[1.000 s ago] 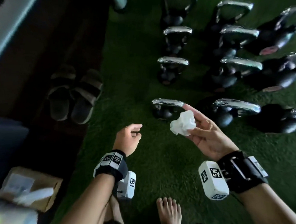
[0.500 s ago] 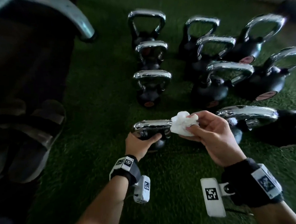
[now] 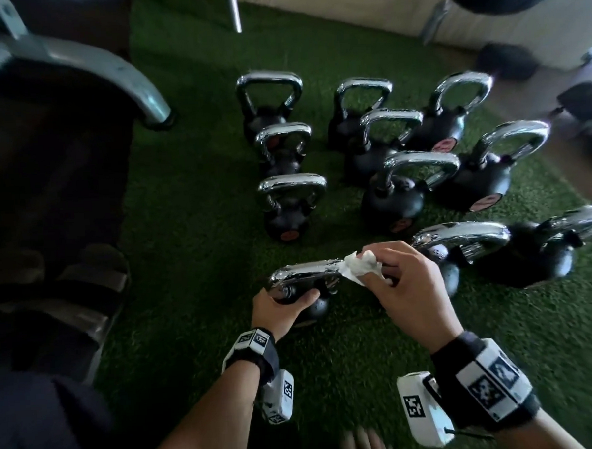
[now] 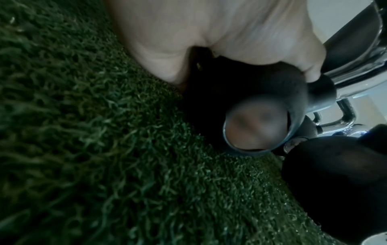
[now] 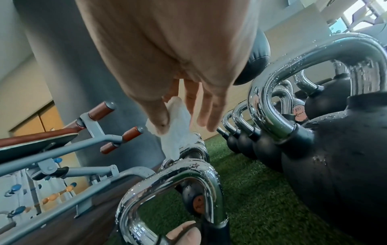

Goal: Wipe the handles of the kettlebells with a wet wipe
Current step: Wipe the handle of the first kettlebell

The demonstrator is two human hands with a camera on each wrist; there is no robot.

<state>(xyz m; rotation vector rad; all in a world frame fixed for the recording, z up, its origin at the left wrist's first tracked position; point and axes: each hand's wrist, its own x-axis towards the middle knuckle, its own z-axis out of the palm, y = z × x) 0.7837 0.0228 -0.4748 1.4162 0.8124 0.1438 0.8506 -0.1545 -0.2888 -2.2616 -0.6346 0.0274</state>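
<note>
The nearest small black kettlebell (image 3: 312,309) stands on green turf, its wet chrome handle (image 3: 304,272) facing me. My left hand (image 3: 282,307) grips it low at the handle's left foot, thumb (image 5: 184,233) across the front. My right hand (image 3: 404,287) pinches a crumpled white wet wipe (image 3: 358,265) and holds it against the right end of that handle. In the right wrist view the wipe (image 5: 178,131) hangs from thumb and fingers onto the chrome handle (image 5: 173,179). The left wrist view shows my palm (image 4: 209,33) over the black body (image 4: 297,92).
Several more chrome-handled kettlebells stand in rows behind and to the right, the closest (image 3: 460,239) right beside my right hand. A grey bench frame (image 3: 108,72) and sandals (image 3: 85,287) are at the left. My bare foot (image 3: 364,444) is on the turf below.
My left hand, free a second ago, has taken hold of the nearest kettlebell. My right hand has turned over and brought the wipe down onto the handle's right end.
</note>
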